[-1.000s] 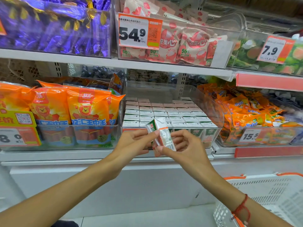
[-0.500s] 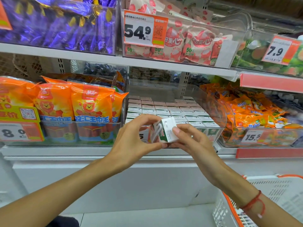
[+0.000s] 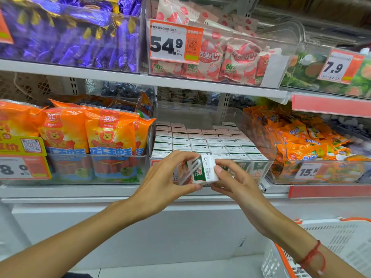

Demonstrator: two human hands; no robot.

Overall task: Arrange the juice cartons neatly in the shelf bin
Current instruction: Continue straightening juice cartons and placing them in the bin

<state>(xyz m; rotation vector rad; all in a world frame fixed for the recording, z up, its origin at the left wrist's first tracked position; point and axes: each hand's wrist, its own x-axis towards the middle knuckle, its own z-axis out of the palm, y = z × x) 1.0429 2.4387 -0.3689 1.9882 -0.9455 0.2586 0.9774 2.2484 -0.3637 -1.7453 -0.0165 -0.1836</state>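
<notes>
white basket (image 3: pixel 331 247) w/ orange trim bottom right, nearest to cam, by the right wrist, which has a red string bracelet (image 3: pixel 311 255). both forearms reach fwd. left hand (image 3: pixel 160 177) grips the small juice carton (image 3: pixel 200 170) from its left side, fingers curled over the top, thumb under. right hand (image 3: pixel 234 181) pinches the carton's right end, thumb on its face, fingers under. carton is tilted, green/white, straw stuck on the side, held just in front of the front wall of the clear shelf bin (image 3: pixel 267 167). bin behind holds neat rows of upright cartons (image 3: pixel 204 139), tops showing; back part of bin looks unfilled. orange sausage packs (image 3: pixel 108 133) in bin to the left, orange snack packs (image 3: pixel 305 141) to the right. upper shelf: purple candy (image 3: pixel 70 35), 54.9 price tag (image 3: pixel 174 43).
</notes>
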